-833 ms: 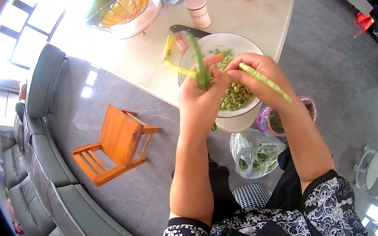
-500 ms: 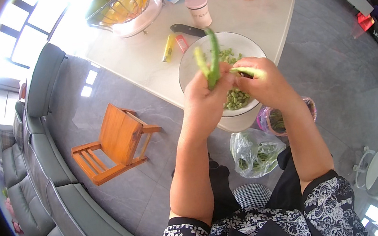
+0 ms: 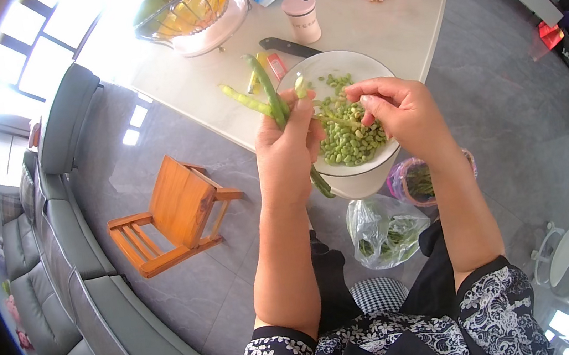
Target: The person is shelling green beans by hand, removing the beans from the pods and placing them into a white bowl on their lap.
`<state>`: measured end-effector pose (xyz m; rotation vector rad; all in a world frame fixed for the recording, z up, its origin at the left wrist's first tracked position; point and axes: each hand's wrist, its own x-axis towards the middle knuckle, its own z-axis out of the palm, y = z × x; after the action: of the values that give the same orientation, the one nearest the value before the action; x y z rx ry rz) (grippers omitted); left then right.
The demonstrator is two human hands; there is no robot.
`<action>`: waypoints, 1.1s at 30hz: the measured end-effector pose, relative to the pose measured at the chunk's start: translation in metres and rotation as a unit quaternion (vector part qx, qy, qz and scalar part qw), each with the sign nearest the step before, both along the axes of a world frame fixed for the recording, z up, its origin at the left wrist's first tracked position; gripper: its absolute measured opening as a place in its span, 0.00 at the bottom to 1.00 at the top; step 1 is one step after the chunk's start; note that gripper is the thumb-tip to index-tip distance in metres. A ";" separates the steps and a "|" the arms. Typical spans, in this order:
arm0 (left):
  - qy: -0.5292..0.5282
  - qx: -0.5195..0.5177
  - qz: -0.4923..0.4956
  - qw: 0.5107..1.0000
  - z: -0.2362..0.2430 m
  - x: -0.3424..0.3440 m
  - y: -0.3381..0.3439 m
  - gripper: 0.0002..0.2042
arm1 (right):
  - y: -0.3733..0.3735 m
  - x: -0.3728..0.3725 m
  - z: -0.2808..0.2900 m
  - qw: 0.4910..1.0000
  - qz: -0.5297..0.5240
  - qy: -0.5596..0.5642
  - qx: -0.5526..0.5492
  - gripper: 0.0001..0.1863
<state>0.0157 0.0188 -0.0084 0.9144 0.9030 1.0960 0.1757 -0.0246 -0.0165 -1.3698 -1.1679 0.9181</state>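
My left hand [image 3: 287, 145] is closed around several green bean pods [image 3: 276, 103], long ones sticking out past the thumb on the far left and one hanging below the palm. A pale pod piece stands up at its thumb tip. Over the right side of a white bowl [image 3: 294, 75], my right hand [image 3: 402, 112] has its fingers curled and thumb bent in; whatever lies between them is too small to make out. A thin pod strip stretches from the left hand toward the right fingertips. Shelled green beans [image 3: 350, 143] lie in the bowl beneath both hands.
Behind the bowl are a dark-handled knife [image 3: 287, 47], a pink lidded cup [image 3: 302, 18], and a wire fruit basket [image 3: 194, 13]. Below the table edge sit a clear bag of pods [image 3: 386, 230] and a lined bin [image 3: 420, 180]. A wooden chair [image 3: 183, 198] stands left.
My hands have moved apart, the left leftward with its pods. The light pod that was at my right fingers is gone from there, and more of the beans in the bowl show.
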 end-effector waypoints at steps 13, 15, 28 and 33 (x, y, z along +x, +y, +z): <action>-0.100 0.070 -0.149 0.981 0.002 -0.017 -0.003 0.05 | -0.020 0.000 0.029 0.975 0.075 0.206 -0.047 0.11; -0.084 0.100 -0.174 0.976 0.001 -0.019 -0.002 0.05 | -0.023 0.002 0.029 0.973 0.090 0.205 -0.050 0.11; -0.002 0.068 -0.181 0.981 0.009 -0.009 -0.018 0.05 | -0.040 0.011 0.037 0.971 0.089 0.190 -0.110 0.07; 0.013 0.062 -0.202 0.977 0.005 0.000 -0.026 0.07 | -0.053 0.014 0.029 0.983 0.076 0.136 -0.096 0.08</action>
<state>0.0159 -0.0076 -0.0037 1.1597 0.6369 0.7953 0.1899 -0.0774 0.0124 -1.2697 -1.0035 1.3129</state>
